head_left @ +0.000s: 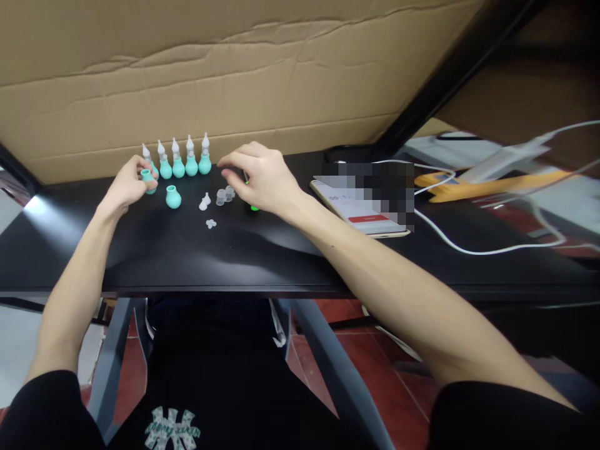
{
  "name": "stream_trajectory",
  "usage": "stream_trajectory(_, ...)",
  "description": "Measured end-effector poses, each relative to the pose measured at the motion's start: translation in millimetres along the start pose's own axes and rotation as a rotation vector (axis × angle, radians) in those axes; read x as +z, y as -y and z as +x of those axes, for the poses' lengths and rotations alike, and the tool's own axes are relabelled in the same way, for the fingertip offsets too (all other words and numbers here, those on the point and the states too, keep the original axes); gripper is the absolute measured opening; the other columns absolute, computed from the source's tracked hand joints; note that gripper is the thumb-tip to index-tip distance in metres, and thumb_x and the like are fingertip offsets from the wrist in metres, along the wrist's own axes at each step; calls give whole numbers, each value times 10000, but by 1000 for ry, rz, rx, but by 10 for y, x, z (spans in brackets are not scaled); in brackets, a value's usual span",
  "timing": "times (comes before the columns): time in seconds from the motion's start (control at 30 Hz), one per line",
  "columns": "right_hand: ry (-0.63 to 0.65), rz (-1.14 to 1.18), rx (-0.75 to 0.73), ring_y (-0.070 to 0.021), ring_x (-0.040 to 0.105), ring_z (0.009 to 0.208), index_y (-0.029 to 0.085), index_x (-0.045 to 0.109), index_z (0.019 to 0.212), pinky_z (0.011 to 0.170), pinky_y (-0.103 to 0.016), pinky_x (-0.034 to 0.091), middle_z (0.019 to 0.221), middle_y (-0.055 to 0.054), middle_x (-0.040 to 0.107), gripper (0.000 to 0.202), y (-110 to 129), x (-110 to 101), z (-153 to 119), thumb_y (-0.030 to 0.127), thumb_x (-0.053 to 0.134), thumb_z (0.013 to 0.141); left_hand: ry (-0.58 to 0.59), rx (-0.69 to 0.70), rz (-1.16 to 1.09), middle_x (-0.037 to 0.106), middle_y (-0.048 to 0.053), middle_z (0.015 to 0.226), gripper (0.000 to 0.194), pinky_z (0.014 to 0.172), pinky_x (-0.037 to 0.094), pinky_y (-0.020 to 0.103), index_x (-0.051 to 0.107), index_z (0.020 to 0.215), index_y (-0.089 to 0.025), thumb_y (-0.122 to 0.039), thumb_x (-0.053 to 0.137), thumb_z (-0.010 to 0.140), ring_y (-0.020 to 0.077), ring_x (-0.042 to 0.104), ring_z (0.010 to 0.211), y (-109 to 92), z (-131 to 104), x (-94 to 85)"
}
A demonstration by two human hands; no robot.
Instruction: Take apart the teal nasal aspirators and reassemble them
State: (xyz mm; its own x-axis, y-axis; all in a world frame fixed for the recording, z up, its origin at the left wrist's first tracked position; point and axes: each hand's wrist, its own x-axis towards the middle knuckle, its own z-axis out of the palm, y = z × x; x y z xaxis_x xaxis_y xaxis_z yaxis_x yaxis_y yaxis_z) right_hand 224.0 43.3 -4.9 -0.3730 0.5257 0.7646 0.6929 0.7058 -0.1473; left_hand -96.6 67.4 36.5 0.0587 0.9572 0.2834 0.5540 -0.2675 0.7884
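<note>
We observe the left hand (122, 184) at the left of the black table (187, 262), its fingers closed around a teal squeeze bulb (146, 175) with the open mouth facing up. We cannot tell whether the base of this bulb touches the tabletop.

Just behind it we count a row of five bulb-and-nozzle assemblies (177, 164), upright, each a teal body topped by a pale tapered tip; the leftmost is partly covered by the left hand. A loose teal bulb (173, 199), open at the neck, sits to the right of the held one, apart from it.

We find the right hand (269, 175) over the middle of the table, palm down, thumb and index fingertips only a narrow gap apart; we cannot tell whether anything small is pinched there. Near it lie translucent cups (221, 198), then white nozzle tips (205, 202) and, closer to us, a small cluster of clear discs (210, 223). A bright green item (254, 208) shows partly beneath the hand.

To the right we note a phone (375, 224), its screen partly pixelated, and a white cable (473, 252). Cardboard (234, 81) stands behind everything.
</note>
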Motion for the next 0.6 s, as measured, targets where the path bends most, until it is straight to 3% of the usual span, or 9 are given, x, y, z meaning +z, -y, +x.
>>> stream_trajectory(0.1, 9, 1, 5, -344, 705, 1087, 241, 791, 1161, 992, -554, 583, 1142, -136, 801, 308, 1, 8, 0, 326, 507, 1078, 183, -34, 89, 763, 61, 988, 312, 892, 558, 363, 626, 864, -202, -23, 828, 708, 183, 707, 925, -3, -27, -127)
stream_trajectory(0.2, 40, 10, 6, -344, 704, 1082, 220, 793, 1170, 1001, -556, 572, 1151, -144, 800, 321, 4, 10, -3, 316, 501, 1075, 268, -26, 171, 744, 45, 912, 320, 858, 521, 345, 653, 835, -209, -126, 906, 658, 215, 704, 933, -19, -57, -132)
stream_trajectory(0.33, 53, 0, -5, -328, 716, 1060, 202, 801, 1147, 976, -512, 571, 1128, -138, 805, 330, 12, 7, -7, 307, 498, 1071, 272, -63, 244, 719, 40, 929, 335, 827, 475, 326, 687, 872, -213, -190, 914, 627, 218, 666, 930, -64, -85, -60)
stream_trajectory(0.6, 93, 4, 7, -340, 720, 1059, 203, 812, 1121, 954, -503, 567, 1110, -147, 804, 330, 41, -16, 5, 302, 503, 1064, 293, -82, 233, 711, 68, 1029, 398, 833, 501, 338, 728, 985, -216, -258, 901, 629, 215, 671, 924, -67, -92, -59)
